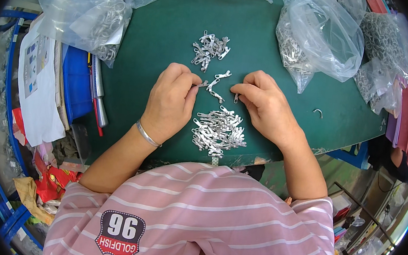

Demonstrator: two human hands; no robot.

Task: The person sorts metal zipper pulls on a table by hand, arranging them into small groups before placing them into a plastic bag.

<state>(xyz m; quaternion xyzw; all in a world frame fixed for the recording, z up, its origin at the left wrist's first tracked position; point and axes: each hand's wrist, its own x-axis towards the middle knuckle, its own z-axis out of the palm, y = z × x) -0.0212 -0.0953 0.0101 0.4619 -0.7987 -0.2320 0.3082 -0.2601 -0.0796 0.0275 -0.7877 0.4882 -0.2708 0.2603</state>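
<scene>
My left hand (175,91), with a metal bangle on the wrist, pinches a small silver metal piece (202,84) between thumb and fingertips. My right hand (262,96) is closed in a pinch just across from it. A small silver bit (236,98) shows at its fingertips. Between the hands lie a few loose silver pieces (213,85), long and slotted at one end. Nearer my body is a large heap of such pieces (219,130). A smaller pile (211,50) sits farther off. The exact kind of these pieces is too small to tell.
Clear plastic bags of metal rings and parts stand at the back left (89,18) and back right (316,37) of the green table (169,30). A blue tray (76,83) and pens lie at the left. One curved metal hook (319,112) lies at the right.
</scene>
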